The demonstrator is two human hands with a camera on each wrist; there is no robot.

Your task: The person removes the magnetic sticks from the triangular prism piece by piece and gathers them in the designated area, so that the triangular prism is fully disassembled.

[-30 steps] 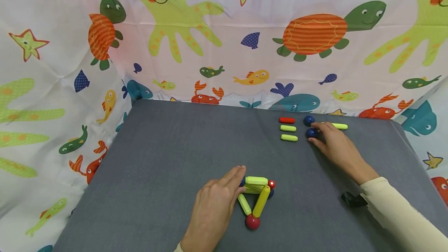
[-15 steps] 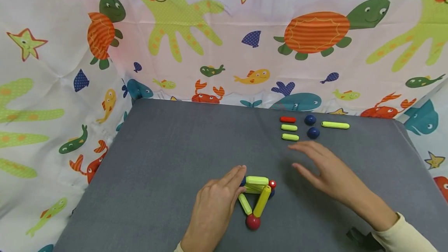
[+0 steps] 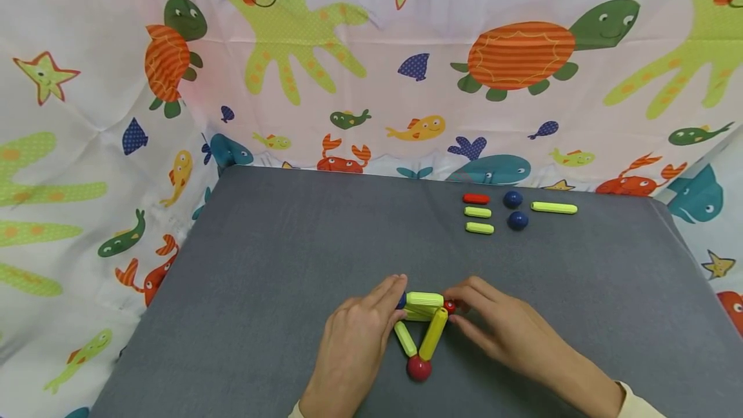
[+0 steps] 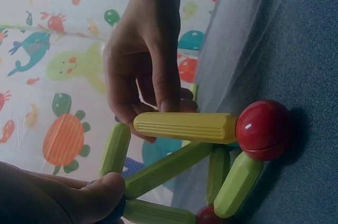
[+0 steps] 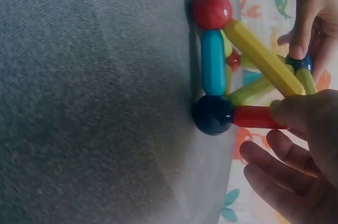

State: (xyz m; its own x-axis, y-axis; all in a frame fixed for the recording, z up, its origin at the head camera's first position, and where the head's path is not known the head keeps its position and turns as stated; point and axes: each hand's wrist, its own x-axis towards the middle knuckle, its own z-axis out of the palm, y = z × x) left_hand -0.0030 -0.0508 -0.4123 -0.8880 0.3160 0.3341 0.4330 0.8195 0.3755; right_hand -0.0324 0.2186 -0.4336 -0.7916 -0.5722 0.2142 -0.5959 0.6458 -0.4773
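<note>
yellow, green and red rods are making up a small frame [image 3: 425, 300] near the front of the grey table [image 3: 278, 263], with a hand working on either side, in the head view. having been over by the loose blue balls [image 3: 518, 220] a second ago, the right hand [image 3: 519, 334] is now bringing thumb and forefinger to the frame's far right corner. the loose balls, the short rods [image 3: 478, 212] and the long green rod [image 3: 554, 208] are lying in the same places, so no piece from that group seems to be joining the frame. the left hand [image 3: 358, 338] is staying at the far left corner, by the upper blue ball [image 3: 402, 302].

in the left wrist view, the yellow rod [image 4: 185, 127] is rising from the red ball [image 4: 264, 130] on the table, and the right fingers are curving in behind its top end.

in the right wrist view, the left hand is pinching the upper blue ball. the right thumb is lying on the upright red rod [image 5: 259, 117], seemingly pinching it with the forefinger, while the other fingers are hanging loose and apart. both hands, then, seem to be steadying the frame from its upper corners.
</note>
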